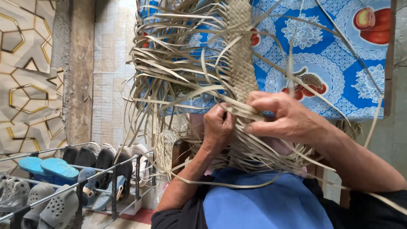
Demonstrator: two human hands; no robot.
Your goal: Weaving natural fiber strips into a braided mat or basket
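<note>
A half-woven piece of pale dried leaf strips (239, 55) is held up in front of me, with a plaited band running up its middle and many loose strips fanning out to the left and below. My left hand (218, 127) is closed around a bundle of strips at the lower edge of the weave. My right hand (288, 118) pinches strips just to the right of it, fingers curled over the weave. Both hands touch the same spot of the work.
A blue floral cloth with fruit prints (335, 51) hangs behind the weave. A metal shoe rack (80, 186) with sandals and clogs stands at lower left against a tiled wall (106, 63). Blue fabric (267, 203) lies on my lap below the hands.
</note>
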